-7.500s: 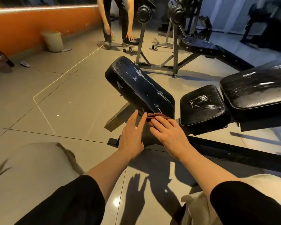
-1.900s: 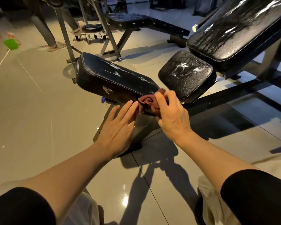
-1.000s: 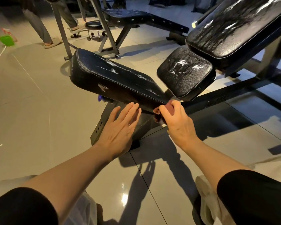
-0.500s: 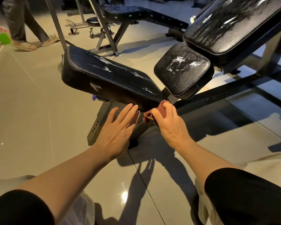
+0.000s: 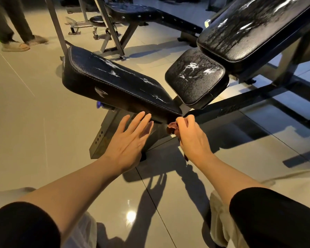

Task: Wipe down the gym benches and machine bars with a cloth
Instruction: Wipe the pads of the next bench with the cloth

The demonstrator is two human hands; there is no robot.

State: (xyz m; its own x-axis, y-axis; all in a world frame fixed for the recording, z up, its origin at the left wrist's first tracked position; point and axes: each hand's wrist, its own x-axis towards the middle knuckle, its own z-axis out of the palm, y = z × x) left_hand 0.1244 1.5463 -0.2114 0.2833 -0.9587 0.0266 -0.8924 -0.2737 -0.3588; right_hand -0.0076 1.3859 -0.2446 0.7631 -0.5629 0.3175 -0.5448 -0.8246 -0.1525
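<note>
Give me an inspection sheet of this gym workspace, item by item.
Surface: glossy tiled floor, reflections showing.
Job's things: tilted black pad with whitish streaks; small seat pad and back pad streaked too; reddish cloth below the tilted pad's near end.
Clutter: nothing seen.
Hands: left hand flat, fingers straight, by the pad's underside; right hand grips the cloth.
Cables: nothing seen.
Surroundings: another bench, metal frame, a person's legs.

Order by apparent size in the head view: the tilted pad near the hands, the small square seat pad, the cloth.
1. Tilted pad, largest.
2. Small square seat pad.
3. Cloth, mostly hidden inside the right hand, so only part shows.
</note>
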